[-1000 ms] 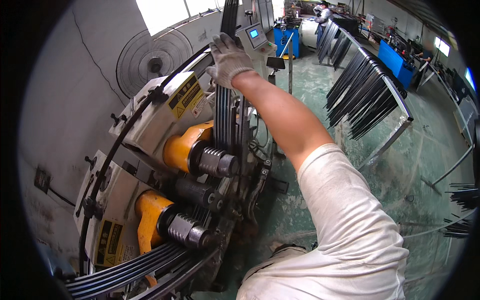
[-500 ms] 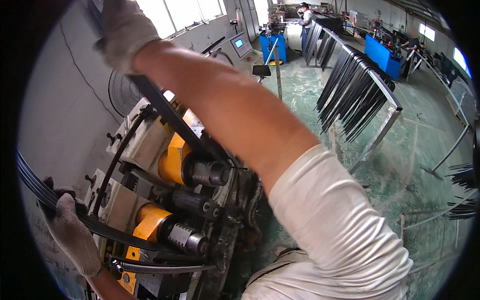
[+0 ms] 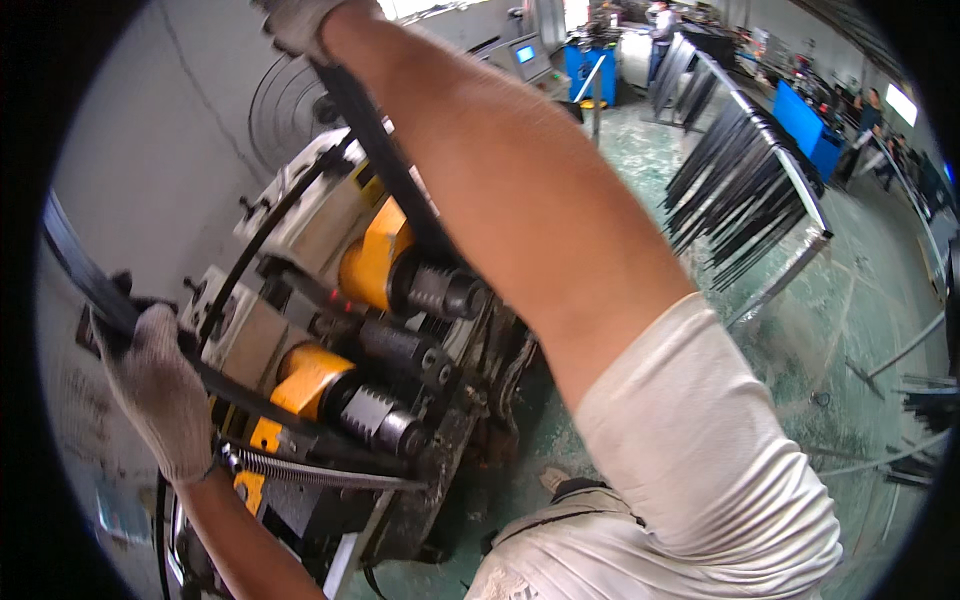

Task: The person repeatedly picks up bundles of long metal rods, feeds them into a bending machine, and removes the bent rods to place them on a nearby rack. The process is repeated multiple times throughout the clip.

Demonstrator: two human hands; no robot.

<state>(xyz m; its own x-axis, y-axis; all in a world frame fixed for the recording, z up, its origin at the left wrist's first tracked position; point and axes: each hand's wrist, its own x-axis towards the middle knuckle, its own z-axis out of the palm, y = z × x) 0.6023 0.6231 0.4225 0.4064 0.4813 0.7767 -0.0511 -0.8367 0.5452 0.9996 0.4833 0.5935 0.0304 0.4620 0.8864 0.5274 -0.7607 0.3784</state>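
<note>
My left hand [image 3: 160, 390], in a knitted work glove, is closed around a bundle of long thin black strips [image 3: 75, 255]. The bundle slopes from the upper left rim down past the hand toward the lower roller [image 3: 385, 420] of a machine. My right arm reaches across the view to the upper left. There my gloved right hand [image 3: 300, 22], cut off by the top edge, is closed on another stretch of black strips [image 3: 375, 140], which runs down toward the upper roller [image 3: 445, 290]. My forearm hides part of that stretch. Whether both stretches belong together cannot be seen.
Yellow brackets [image 3: 375, 260] hold the machine's rollers, and a ribbed flexible hose [image 3: 320, 470] lies below them. A fan [image 3: 285, 110] stands by the wall. To the right, a rack [image 3: 770, 130] carries many hanging black rods. Other people work far back near blue machines [image 3: 805, 125].
The view has shifted, so the machine appears higher and further right. The bundle in my left hand now slopes more steeply. Both hands keep their grip.
</note>
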